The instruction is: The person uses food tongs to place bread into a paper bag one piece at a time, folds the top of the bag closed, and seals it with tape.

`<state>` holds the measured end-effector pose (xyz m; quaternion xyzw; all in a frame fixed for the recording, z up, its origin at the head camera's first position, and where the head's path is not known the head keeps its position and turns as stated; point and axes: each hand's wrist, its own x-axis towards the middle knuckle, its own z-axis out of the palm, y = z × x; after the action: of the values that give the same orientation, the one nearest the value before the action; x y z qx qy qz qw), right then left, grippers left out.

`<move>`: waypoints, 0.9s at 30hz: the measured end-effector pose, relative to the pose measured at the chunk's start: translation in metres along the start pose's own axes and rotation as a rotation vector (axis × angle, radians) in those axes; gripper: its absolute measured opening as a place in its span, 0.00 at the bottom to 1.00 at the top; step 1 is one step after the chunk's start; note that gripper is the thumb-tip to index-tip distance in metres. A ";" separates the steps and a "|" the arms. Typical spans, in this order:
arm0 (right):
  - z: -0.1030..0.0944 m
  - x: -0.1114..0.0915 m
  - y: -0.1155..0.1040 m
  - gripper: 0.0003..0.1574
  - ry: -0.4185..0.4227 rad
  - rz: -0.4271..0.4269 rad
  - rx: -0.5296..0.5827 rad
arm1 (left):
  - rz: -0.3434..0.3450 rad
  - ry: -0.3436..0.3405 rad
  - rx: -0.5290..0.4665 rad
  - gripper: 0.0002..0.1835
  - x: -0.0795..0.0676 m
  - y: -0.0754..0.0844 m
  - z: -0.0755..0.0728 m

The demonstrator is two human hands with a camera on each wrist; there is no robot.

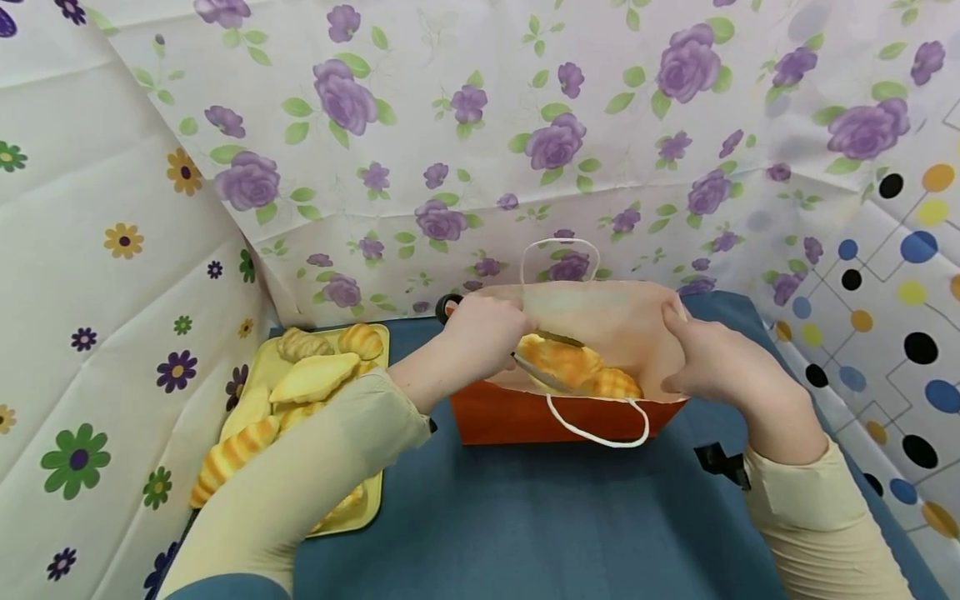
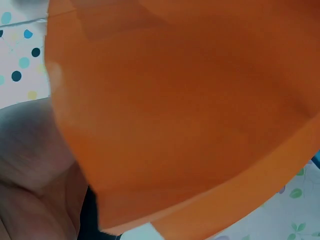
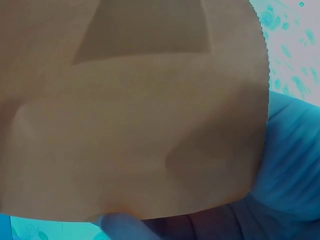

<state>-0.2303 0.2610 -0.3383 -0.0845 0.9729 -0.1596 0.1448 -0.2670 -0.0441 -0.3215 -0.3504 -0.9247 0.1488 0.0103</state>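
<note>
An orange paper bag (image 1: 555, 421) with white rope handles stands with its mouth up, showing a pale inner side. At its left edge my left hand (image 1: 483, 337) grips a pair of tongs (image 1: 558, 338), whose black end shows behind the hand. The tongs' two arms reach into the bag on either side of a golden bread roll (image 1: 562, 360). Whether they squeeze it, I cannot tell. Beside it lies a scored bread roll (image 1: 617, 383). My right hand (image 1: 716, 358) holds the bag's right edge; paper fills most of both wrist views.
On the left, partly under my left forearm, a yellow tray (image 1: 371, 508) carries several breads, among them a pale pointed roll (image 1: 315, 377) and a long striped loaf (image 1: 236, 458). A blue cloth (image 1: 540, 517) covers the table. Patterned sheets (image 1: 450, 125) enclose the back and sides.
</note>
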 end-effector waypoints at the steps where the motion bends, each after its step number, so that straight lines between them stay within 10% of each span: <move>1: 0.000 0.000 0.000 0.73 0.001 -0.001 -0.002 | -0.006 -0.012 0.012 0.26 0.002 0.000 0.000; 10: 0.001 -0.001 -0.001 0.73 -0.009 0.009 0.010 | -0.021 -0.054 0.138 0.07 0.018 0.014 0.002; 17: 0.001 -0.002 0.000 0.72 -0.012 -0.013 0.028 | -0.022 -0.076 0.266 0.36 0.024 0.031 0.009; 27: 0.001 -0.001 0.001 0.72 -0.012 -0.025 0.028 | -0.043 -0.053 0.253 0.08 0.026 0.038 0.019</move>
<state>-0.2289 0.2622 -0.3388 -0.0956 0.9685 -0.1742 0.1498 -0.2642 -0.0052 -0.3523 -0.3224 -0.9057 0.2731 0.0331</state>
